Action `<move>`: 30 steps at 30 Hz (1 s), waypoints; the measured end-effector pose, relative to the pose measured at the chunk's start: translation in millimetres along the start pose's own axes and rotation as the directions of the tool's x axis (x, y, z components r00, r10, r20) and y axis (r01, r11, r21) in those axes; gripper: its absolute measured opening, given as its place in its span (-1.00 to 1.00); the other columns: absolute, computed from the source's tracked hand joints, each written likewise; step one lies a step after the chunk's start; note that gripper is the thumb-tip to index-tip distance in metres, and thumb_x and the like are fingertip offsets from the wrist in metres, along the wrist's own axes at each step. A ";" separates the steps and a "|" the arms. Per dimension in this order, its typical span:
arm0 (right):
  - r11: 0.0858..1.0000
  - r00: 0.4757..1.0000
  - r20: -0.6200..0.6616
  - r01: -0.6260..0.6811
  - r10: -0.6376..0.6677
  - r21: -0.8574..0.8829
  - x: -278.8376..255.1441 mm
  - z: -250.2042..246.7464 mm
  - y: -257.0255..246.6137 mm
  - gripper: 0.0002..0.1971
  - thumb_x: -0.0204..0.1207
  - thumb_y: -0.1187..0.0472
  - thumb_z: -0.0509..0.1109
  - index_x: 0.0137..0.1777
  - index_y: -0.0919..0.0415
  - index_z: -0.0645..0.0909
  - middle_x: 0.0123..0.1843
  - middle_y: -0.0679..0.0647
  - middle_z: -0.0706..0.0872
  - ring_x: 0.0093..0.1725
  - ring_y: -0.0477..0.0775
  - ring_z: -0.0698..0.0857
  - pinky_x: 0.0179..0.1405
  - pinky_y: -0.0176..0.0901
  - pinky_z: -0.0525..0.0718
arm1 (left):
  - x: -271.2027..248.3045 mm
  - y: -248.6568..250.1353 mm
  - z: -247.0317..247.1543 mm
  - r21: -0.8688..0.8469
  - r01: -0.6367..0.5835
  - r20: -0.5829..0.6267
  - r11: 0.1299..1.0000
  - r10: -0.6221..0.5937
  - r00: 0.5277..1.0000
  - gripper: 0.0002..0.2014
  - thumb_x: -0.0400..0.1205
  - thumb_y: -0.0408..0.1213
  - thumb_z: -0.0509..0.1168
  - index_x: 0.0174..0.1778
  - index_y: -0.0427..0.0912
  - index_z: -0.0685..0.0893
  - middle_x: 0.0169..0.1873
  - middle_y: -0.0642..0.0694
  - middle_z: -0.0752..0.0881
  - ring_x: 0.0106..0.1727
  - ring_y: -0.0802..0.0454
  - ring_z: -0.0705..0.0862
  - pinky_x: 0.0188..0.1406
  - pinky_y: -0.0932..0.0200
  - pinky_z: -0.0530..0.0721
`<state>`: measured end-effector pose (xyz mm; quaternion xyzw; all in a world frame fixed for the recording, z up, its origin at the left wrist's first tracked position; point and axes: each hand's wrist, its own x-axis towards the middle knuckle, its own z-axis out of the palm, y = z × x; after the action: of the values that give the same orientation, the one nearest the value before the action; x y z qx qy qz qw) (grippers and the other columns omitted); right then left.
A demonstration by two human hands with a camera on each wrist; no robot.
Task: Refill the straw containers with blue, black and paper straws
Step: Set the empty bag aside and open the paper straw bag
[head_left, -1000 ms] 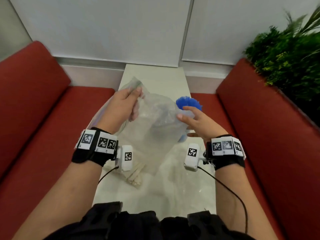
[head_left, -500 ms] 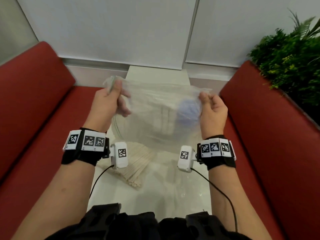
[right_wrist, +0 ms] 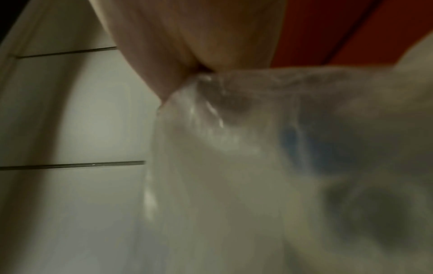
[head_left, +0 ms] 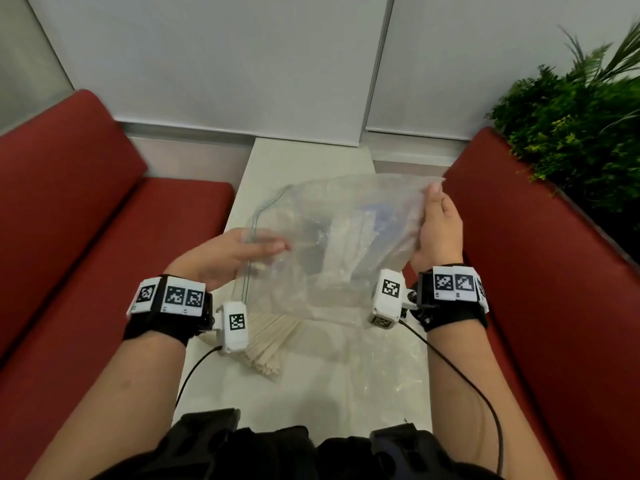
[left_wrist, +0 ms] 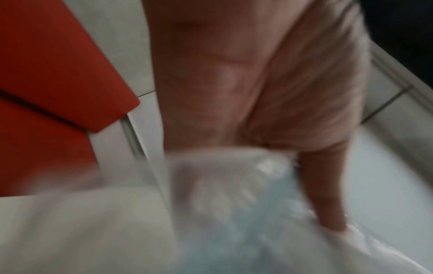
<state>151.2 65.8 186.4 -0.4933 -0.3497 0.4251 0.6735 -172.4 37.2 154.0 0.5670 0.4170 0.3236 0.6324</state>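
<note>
**Clear bag held up between both hands above the straws**

Lowest in the head view, dark clothing fills the bottom edge, and both forearms reach up from it, each with a black wrist strap bearing coded tags and a small white camera box. Just above the clothing lies crumpled clear plastic film (head_left: 377, 372) on the white counter (head_left: 304, 161). Left of centre, beside the left camera box, a bundle of paper straws (head_left: 266, 344) lies flat on the counter, its cut ends pointing toward the lower middle of the frame.

Above the bundle, a large clear plastic bag (head_left: 332, 244) is lifted off the counter and stretched between the hands. The left hand (head_left: 228, 254) is at the bag's lower left edge, palm up, fingers reaching under the film and thumb lying over it; the left wrist view is blurred but shows a fingertip pressed into the plastic. The right hand (head_left: 440, 230) holds the bag's upper right corner, thumb and fingers pinching the film; the right wrist view shows the plastic bunched in that pinch.

Through the bag, pale, dark and bluish shapes show at centre; they are too blurred to tell apart.

Red bench seats (head_left: 86, 237) flank the counter at left and right. A green plant (head_left: 571, 133) fills the upper right, and pale wall panels span the top.
</note>
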 end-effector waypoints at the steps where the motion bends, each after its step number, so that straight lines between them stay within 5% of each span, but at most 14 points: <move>1: 0.995 0.995 0.060 -0.080 0.084 -0.062 1.1 -1.6 5.0 -0.61 0.67 -0.23 0.30 0.06 0.09 0.69 -0.11 0.21 0.84 -0.04 0.09 0.85 -0.07 0.16 0.78 | 3.5 0.2 1.8 -0.029 0.005 -0.086 1.000 -0.007 0.996 -0.75 0.59 -0.02 0.47 0.10 -0.04 0.86 0.13 0.02 0.82 0.02 0.10 0.74 0.00 0.18 0.72; 3: 0.949 0.926 0.248 -0.238 0.286 -0.206 -0.5 -6.8 20.2 -0.48 0.59 -0.35 0.31 0.12 0.12 0.74 0.02 0.17 0.86 0.04 0.18 0.84 -0.04 0.14 0.75 | 8.7 1.3 -0.4 -0.167 -0.066 -0.243 0.984 0.024 0.970 -0.80 0.61 -0.08 0.42 0.02 -0.07 0.86 0.07 0.02 0.83 0.01 0.09 0.77 -0.03 0.18 0.75; 5: 0.873 0.795 0.405 -0.302 0.452 -0.382 -10.7 -12.9 39.1 -0.51 0.47 -0.34 0.45 0.09 0.06 0.82 0.10 0.07 0.86 0.06 0.15 0.85 -0.09 -0.01 0.76 | 13.1 0.3 -6.3 -0.288 -0.174 -0.371 0.942 0.058 0.927 -0.80 0.66 -0.18 0.42 0.09 -0.19 0.83 0.12 -0.09 0.84 0.18 -0.01 0.79 0.15 0.13 0.75; 7: 0.857 0.750 0.445 -0.319 0.489 -0.405 -20.2 -17.5 55.1 -0.63 0.43 -0.23 0.57 -0.02 0.07 0.83 -0.03 0.07 0.85 -0.15 0.09 0.84 -0.27 -0.16 0.74 | 14.4 -1.7 -12.3 -0.307 -0.203 -0.450 0.930 0.046 0.892 -0.75 0.63 -0.22 0.46 0.15 -0.28 0.81 0.21 -0.21 0.81 0.29 -0.08 0.77 0.33 0.03 0.67; 10: 0.937 0.876 0.348 -0.268 0.334 -0.225 -18.0 -17.7 62.7 -0.75 0.57 -0.01 0.53 -0.31 0.05 0.77 -0.38 0.05 0.67 -0.52 -0.06 0.58 -0.51 -0.26 0.59 | 10.9 -6.9 -20.7 -0.296 -0.134 -0.465 0.946 -0.021 0.885 -0.68 0.51 -0.15 0.54 0.08 -0.29 0.82 0.18 -0.22 0.82 0.23 -0.06 0.79 0.32 0.01 0.71; 13: 0.978 0.955 0.232 -0.155 0.184 -0.138 -9.0 -21.5 59.2 -0.73 0.50 0.03 0.60 -0.41 0.03 0.72 -0.47 0.00 0.58 -0.61 -0.08 0.42 -0.64 -0.33 0.44 | 7.5 -14.0 -28.1 -0.330 -0.131 -0.464 0.935 -0.040 0.885 -0.64 0.44 -0.21 0.58 0.08 -0.32 0.80 0.19 -0.27 0.80 0.20 -0.11 0.78 0.24 0.03 0.76; 18: 0.997 0.993 0.117 -0.011 0.020 -0.077 -10.1 -21.8 51.3 -0.75 0.46 -0.01 0.59 -0.35 0.06 0.68 -0.43 0.02 0.56 -0.47 -0.02 0.47 -0.48 -0.21 0.52 | 3.3 -31.0 -40.7 -0.313 -0.090 -0.482 0.945 -0.076 0.873 -0.71 0.37 -0.26 0.59 -0.01 -0.25 0.86 0.05 -0.24 0.85 0.05 -0.08 0.81 -0.05 0.19 0.79; 21: 0.994 0.971 0.237 0.056 -0.032 -0.093 -11.0 -9.9 33.7 -0.84 0.60 0.09 0.49 -0.22 0.07 0.71 -0.27 0.07 0.72 -0.26 0.05 0.68 -0.23 -0.01 0.70 | -6.6 -45.3 -58.5 -0.106 0.237 -0.427 0.966 -0.259 0.867 -0.66 0.31 -0.13 0.66 -0.06 -0.20 0.88 0.04 -0.25 0.84 -0.08 -0.05 0.83 -0.16 0.11 0.79; 23: 0.982 0.927 0.369 0.129 -0.069 -0.139 -12.5 1.2 15.7 -0.88 0.62 0.12 0.45 -0.15 0.05 0.72 -0.16 0.03 0.83 -0.21 0.05 0.79 -0.20 0.01 0.74 | -9.1 -50.0 -67.6 0.212 0.459 -0.483 0.863 -0.316 0.816 -0.57 0.39 -0.01 0.65 0.09 -0.15 0.81 0.05 -0.13 0.82 0.01 -0.04 0.80 -0.08 0.06 0.76; 24: 0.969 0.891 0.450 0.165 -0.067 -0.184 -13.9 6.9 5.8 -0.89 0.63 0.10 0.45 -0.12 0.05 0.73 -0.06 0.03 0.86 -0.15 0.07 0.83 -0.17 0.03 0.76 | -7.4 -47.6 -67.8 0.321 0.471 -0.522 0.822 -0.262 0.812 -0.54 0.43 0.05 0.62 0.16 -0.09 0.77 0.09 -0.07 0.79 0.06 -0.01 0.77 -0.04 0.06 0.74; 27: 0.930 0.722 0.687 0.187 0.088 -0.316 -23.2 25.7 -29.8 -0.87 0.60 -0.01 0.49 -0.10 0.00 0.75 0.18 0.12 0.85 -0.04 0.11 0.84 -0.09 -0.01 0.79 | 3.7 -29.6 -54.9 0.335 0.183 -0.353 0.924 -0.057 0.934 -0.38 0.37 0.18 0.62 0.34 0.19 0.65 0.30 0.12 0.70 0.22 0.18 0.73 0.20 0.07 0.72; 30: 0.914 0.554 0.805 0.180 0.211 -0.363 -30.5 41.4 -63.2 -0.84 0.58 0.00 0.50 -0.09 0.09 0.75 0.24 0.24 0.81 0.15 0.42 0.76 0.19 0.19 0.73 | 15.1 -16.7 -31.8 0.097 0.073 -0.048 0.993 -0.068 0.996 -0.15 0.27 0.15 0.69 0.48 0.40 0.46 0.50 0.23 0.53 0.42 0.29 0.62 0.40 0.07 0.60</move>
<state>116.7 43.4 256.7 -0.3645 -0.7011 0.5309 0.3061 -195.3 62.3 134.8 0.5751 0.4663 0.2926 0.6052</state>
